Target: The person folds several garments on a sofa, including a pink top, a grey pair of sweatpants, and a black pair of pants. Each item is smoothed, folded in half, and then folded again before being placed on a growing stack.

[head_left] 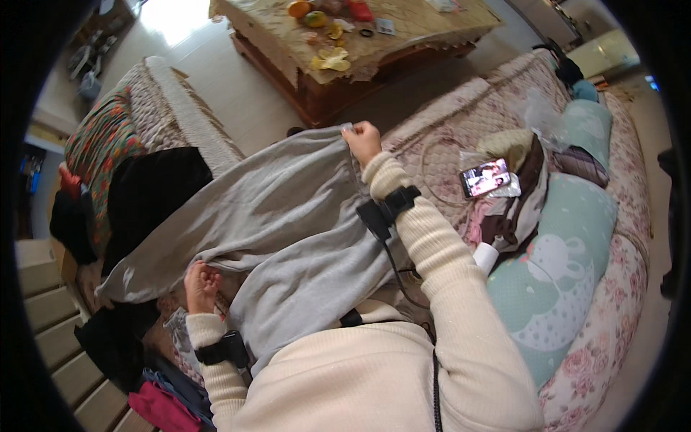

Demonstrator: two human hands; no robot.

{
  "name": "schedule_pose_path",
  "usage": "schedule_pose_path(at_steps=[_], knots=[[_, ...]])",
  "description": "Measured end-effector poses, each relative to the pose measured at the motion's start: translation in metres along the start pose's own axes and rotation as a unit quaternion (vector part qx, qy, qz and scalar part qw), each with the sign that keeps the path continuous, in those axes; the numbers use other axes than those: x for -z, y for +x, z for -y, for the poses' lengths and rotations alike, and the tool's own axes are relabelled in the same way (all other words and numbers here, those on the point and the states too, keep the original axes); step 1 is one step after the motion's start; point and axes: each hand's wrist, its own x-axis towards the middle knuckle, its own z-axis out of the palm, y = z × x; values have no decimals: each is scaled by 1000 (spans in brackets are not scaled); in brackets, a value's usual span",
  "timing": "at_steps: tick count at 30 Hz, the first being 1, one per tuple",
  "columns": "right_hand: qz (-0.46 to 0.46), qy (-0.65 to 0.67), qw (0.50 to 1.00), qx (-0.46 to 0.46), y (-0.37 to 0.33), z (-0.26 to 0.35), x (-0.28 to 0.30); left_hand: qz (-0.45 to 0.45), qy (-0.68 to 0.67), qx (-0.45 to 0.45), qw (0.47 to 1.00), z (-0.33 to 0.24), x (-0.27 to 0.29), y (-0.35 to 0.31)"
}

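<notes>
A pair of light grey sweatpants (266, 191) is stretched out in front of me, one part reaching far to the left and another falling toward my lap. My right hand (363, 142) pinches its far upper corner between thumb and fingers. Lower down on the left, my left hand (203, 288) is closed at the inner edge of the cloth, fingers curled with the palm side showing. Just how its fingertips grip is hard to make out. Beyond the grey cloth on the left lies a black garment (155, 187).
A quilted floral sofa (432, 115) surrounds me. On the right are green pillows (551, 288), a lit phone (486, 178), a white roll (485, 257) and bundled clothes. Ahead stands a wooden table (288, 86) with fruit and peel. Folded clothes, including a magenta one (162, 408), lie lower left.
</notes>
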Motion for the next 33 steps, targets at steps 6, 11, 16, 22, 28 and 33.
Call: schedule_pose_path(at_steps=[6, 11, 16, 22, 28, 33], knots=[[-167, 48, 982, 71, 39, 44, 2, 124, -13, -190, 974, -51, -46, 33], [38, -151, 967, 202, -8, 42, -1, 2, 121, -204, 971, -49, -87, 40], [386, -296, 839, 243, -149, 25, 63, 43, 498, -440, 746, 26, -98, 5], [342, -255, 900, 88, -184, -5, 146, 115, 505, -329, 789, 33, -96, 2], [149, -101, 973, -142, -178, -23, 137, 140, 459, -206, 853, 25, -91, 16], [237, 43, 901, -361, -161, -17, 124, 65, 456, -202, 864, 19, -103, 25]])
